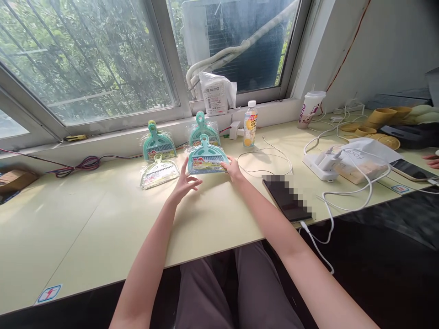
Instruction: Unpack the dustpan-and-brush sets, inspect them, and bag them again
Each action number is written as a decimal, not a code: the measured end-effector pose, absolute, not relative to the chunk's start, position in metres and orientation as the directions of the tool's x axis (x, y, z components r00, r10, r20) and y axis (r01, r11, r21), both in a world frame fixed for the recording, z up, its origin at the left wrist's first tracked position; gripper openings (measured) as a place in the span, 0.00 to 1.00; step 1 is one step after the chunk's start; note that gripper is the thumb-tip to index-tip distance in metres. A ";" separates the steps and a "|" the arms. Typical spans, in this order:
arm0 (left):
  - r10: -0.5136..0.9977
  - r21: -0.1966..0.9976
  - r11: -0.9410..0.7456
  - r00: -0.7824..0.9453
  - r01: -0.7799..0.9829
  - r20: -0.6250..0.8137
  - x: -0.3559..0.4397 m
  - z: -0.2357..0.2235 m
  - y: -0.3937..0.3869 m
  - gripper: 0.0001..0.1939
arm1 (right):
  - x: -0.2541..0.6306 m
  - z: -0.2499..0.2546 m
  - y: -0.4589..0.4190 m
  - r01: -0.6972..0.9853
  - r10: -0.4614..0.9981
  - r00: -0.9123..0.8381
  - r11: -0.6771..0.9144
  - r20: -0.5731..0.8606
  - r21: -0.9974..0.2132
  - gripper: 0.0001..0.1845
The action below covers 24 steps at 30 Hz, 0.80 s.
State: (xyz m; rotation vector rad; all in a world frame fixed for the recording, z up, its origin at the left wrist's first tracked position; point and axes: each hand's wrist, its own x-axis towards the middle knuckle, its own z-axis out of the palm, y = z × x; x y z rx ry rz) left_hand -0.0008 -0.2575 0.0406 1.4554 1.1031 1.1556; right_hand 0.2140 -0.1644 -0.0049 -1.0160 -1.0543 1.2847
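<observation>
**By the window (113,59), a wrapped dustpan set (205,151) between two hands**

From my remote seat, I see the right hand (233,170) at the set's lower right corner, thumb pressed over the front and the other fingers mostly hidden behind it, so I read this as a pinch hold. The left hand (184,185) is spread loosely: its index finger lies along the set's left edge, its thumb reaches out low, and I see nothing gripped in it.

The set stands handle up in front of a second teal set (200,119); I cannot tell whether the two touch, or whether its lower edge rests on the desk (116,224). I judge the step in hand to be steadying and lining up this piece. To my eye, the next move calls for even pressure from both sides, as the loose plastic could slip, and for care not to bump the set behind.

Just left, a pale yellow set (159,173) leans low in front of another upright teal set (156,147). To the right I make out a juice bottle (250,125), then nearer the edge a black tablet (283,196). Further right lie a white power strip (320,169) and a paper cup (310,109), and another person's hand (432,161) shows at the frame's edge.
</observation>
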 end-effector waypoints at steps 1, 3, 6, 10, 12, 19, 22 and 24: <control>0.979 0.976 -0.179 0.117 0.126 0.165 0.000 0.039 -0.256 0.53 | 0.214 -0.003 -0.166 -0.236 0.999 0.009 0.033 0.032 -0.971 0.27; 0.977 0.968 -0.209 0.001 0.141 0.211 0.000 0.034 -0.253 0.45 | 0.213 0.002 -0.169 -0.253 0.999 0.004 0.047 0.047 -0.966 0.25; 0.959 0.973 -0.211 -0.173 0.096 0.225 -0.007 0.026 -0.245 0.44 | 0.209 0.009 -0.177 -0.284 0.986 -0.107 0.094 0.129 -0.954 0.24; 0.953 0.984 -0.154 -0.251 0.089 0.172 -0.022 0.016 -0.236 0.26 | 0.204 0.015 -0.188 -0.245 0.958 -0.244 0.090 0.151 -0.965 0.30; 0.942 0.983 -0.143 -0.287 0.116 0.171 -0.026 0.013 -0.234 0.18 | 0.203 0.015 -0.193 -0.196 0.938 -0.320 0.071 0.132 -0.978 0.37; 0.936 0.928 -0.142 -0.259 0.343 0.239 -0.015 0.013 -0.241 0.14 | 0.200 0.003 -0.184 -0.104 0.964 -0.192 0.167 0.184 -0.980 0.38; 0.921 0.872 -0.146 -0.258 0.467 0.292 -0.013 0.015 -0.245 0.13 | 0.200 0.001 -0.179 -0.073 0.967 -0.146 0.202 0.211 -0.977 0.31; 0.897 0.828 -0.162 -0.270 0.537 0.351 -0.016 0.016 -0.248 0.14 | 0.201 0.002 -0.177 -0.084 0.962 -0.146 0.222 0.232 -0.972 0.31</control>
